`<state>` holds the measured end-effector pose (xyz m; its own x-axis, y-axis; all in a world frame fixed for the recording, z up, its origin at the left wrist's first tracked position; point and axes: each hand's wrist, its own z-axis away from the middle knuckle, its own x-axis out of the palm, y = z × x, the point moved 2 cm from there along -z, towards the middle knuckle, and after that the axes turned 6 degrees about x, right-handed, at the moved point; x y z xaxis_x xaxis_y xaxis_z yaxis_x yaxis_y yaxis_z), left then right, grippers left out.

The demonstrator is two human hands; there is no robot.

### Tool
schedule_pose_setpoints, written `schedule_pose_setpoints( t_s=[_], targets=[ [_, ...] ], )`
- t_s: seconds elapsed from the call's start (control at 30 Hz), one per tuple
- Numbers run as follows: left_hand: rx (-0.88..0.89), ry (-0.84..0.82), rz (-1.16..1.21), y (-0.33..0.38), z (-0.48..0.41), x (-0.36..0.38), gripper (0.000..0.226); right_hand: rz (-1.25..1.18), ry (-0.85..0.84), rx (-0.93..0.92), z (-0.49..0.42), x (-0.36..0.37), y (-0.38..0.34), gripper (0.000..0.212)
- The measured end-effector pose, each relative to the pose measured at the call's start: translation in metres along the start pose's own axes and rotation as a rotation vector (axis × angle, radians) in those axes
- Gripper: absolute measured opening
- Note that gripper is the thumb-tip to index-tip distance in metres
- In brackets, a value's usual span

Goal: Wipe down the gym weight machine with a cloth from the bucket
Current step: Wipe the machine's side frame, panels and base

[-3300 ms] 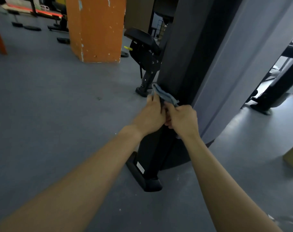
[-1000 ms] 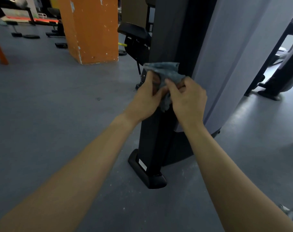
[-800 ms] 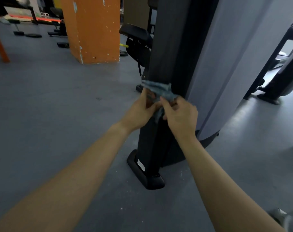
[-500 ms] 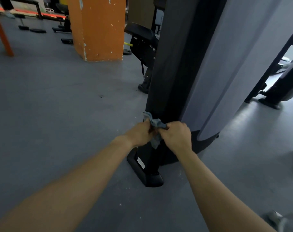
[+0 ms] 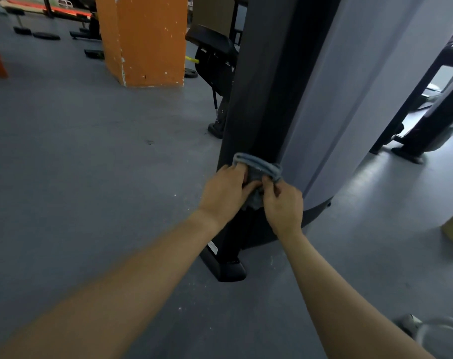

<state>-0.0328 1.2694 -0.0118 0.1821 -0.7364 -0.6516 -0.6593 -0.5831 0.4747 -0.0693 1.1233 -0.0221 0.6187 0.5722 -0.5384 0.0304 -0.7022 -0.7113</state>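
1. My left hand point(image 5: 224, 193) and right hand point(image 5: 283, 206) both pinch the grey cloth point(image 5: 257, 167) — it wraps the machine's black upright point(image 5: 256, 99), low down.
2. It has climbed back from the base — the lower stretch looks wiped.

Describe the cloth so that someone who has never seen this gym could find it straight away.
Start at the tall weight machine in the middle, with its black column beside a pale grey curved cover. Low on the black column, the left hand and right hand grip a bunched cloth against it. It is the only soft, blue-grey thing there, pale against the black metal.
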Motion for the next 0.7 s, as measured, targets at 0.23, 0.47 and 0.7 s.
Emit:
schedule_pose_setpoints(
  t_s=[0.23, 0.47, 0.7],
  targets=[
    [0.044, 0.192, -0.022, 0.022, -0.033, -0.032, 0.032, -0.187, 0.085, 0.102, -0.032, -0.031, -0.057, 0.043],
    [-0.022, 0.029, -0.08, 0.012, -0.01, -0.002, 0.041, -0.262, -0.026, 0.354, -0.011, -0.014, -0.026, 0.042],
    [-0.133, -0.196, -0.18, -0.01, 0.018, 0.023, 0.056, -0.228, -0.234, 0.476, -0.005, -0.002, 0.014, 0.042]
  ],
)
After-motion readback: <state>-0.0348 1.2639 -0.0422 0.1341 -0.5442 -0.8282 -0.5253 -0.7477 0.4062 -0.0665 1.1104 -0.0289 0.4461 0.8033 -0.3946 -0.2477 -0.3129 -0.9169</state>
